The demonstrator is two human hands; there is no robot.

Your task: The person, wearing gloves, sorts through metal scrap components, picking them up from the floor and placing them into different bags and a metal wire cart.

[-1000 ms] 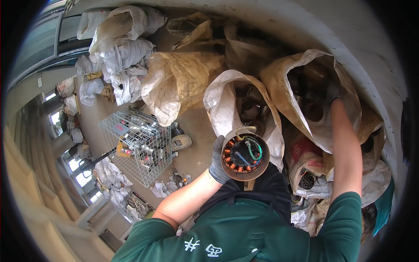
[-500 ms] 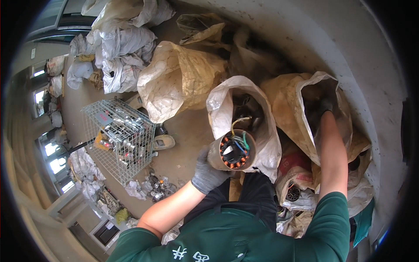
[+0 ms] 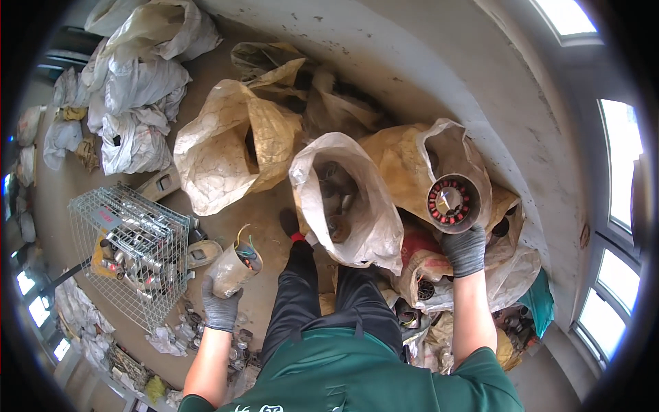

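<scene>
My left hand (image 3: 221,309), in a grey glove, grips a cylindrical metal motor stator (image 3: 235,269) with coloured wires sticking out of its end. It is held above the floor beside the wire cage. My right hand (image 3: 465,250), also gloved, is closed on a second motor stator (image 3: 473,203), whose open end shows a ring of red windings. That one is held in front of the mouth of a tan sack (image 3: 398,161). Between my hands stands an open white sack (image 3: 376,226) with dark metal parts inside.
A wire cage (image 3: 130,250) full of metal parts stands on the left. Another open tan sack (image 3: 206,154) is ahead, with stuffed white sacks (image 3: 141,82) at far left. Scrap metal pieces (image 3: 237,353) lie near my left arm. A wall (image 3: 412,48) runs along the far right.
My right hand has come out of the tan sack with a stator in it. My left hand has moved left with its stator, away from the white sack. The view has shifted right.
</scene>
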